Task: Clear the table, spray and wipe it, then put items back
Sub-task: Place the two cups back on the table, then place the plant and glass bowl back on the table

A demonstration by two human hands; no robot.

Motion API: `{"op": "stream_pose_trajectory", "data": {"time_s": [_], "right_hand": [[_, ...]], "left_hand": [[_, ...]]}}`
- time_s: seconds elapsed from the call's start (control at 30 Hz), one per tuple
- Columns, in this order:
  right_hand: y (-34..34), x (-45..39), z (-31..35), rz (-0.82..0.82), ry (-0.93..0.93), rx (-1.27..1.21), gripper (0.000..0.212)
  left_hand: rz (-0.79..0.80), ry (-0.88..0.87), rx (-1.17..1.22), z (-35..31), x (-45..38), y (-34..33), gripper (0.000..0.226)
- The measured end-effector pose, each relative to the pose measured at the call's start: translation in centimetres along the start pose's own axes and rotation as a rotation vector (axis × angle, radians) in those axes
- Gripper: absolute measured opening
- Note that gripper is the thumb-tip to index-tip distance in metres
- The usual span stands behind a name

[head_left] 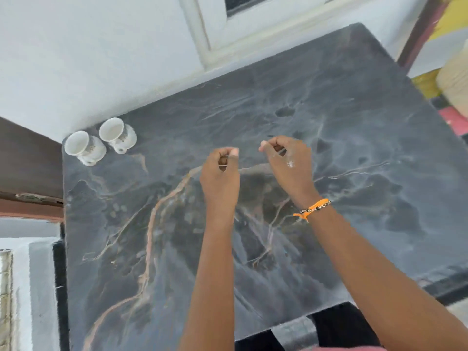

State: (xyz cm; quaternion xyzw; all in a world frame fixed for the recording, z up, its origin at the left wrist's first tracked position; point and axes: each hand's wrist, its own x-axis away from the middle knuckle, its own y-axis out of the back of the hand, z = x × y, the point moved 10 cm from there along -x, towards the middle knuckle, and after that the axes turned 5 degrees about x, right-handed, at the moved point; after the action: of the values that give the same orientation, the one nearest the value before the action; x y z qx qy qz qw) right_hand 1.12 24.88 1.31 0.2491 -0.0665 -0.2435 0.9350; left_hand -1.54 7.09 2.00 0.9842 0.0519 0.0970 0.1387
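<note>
The dark marble table [354, 138] fills most of the view. Two white cups [100, 140] stand upright side by side at its far left corner, by the wall. My left hand [222, 173] and my right hand [288, 163] hover close together over the middle of the table, a short gap between them. Both have the fingers curled shut against the thumb. A thin silvery sliver shows inside each fist; I cannot tell what it is. My right hand has white flecks on its back and an orange thread band at the wrist.
A pale wall and a window frame [210, 46] run along the table's far edge. A dark wooden surface [27, 160] adjoins the table at the left. Yellow and cream things [453, 79] sit beyond the right edge. The front edge is near my body.
</note>
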Motion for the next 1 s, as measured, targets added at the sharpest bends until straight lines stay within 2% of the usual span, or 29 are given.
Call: {"op": "stream_pose_trajectory", "data": {"time_s": [0.13, 0.23, 0.53, 0.73, 0.87, 1.0], "right_hand": [[12.3, -1.0, -6.5, -0.068, -0.040, 0.007, 0.022], [21.8, -1.8, -12.5, -0.191, -0.118, 0.037, 0.022], [40.9, -2.1, -26.1, -0.488, -0.387, 0.056, 0.022], [50.1, -4.6, -34.2, -0.540, -0.535, 0.116, 0.024], [54.8, -7.7, -40.9, -0.570, -0.603, 0.097, 0.025], [59.3, -12.0, -50.1, -0.520, -0.698, 0.067, 0.026]], "left_hand": [[0.182, -0.029, -0.014, -2.3, 5.3, -14.2, 0.009], [0.359, -0.032, -0.014, -3.8, 9.8, -25.4, 0.010], [0.839, -0.094, -0.119, -5.8, 19.2, -48.7, 0.012], [1.040, -0.099, -0.230, -6.7, 21.9, -62.2, 0.017], [1.081, -0.098, -0.336, -5.2, 22.1, -69.0, 0.019], [1.083, -0.087, -0.464, -2.3, 21.6, -76.3, 0.018]]}}
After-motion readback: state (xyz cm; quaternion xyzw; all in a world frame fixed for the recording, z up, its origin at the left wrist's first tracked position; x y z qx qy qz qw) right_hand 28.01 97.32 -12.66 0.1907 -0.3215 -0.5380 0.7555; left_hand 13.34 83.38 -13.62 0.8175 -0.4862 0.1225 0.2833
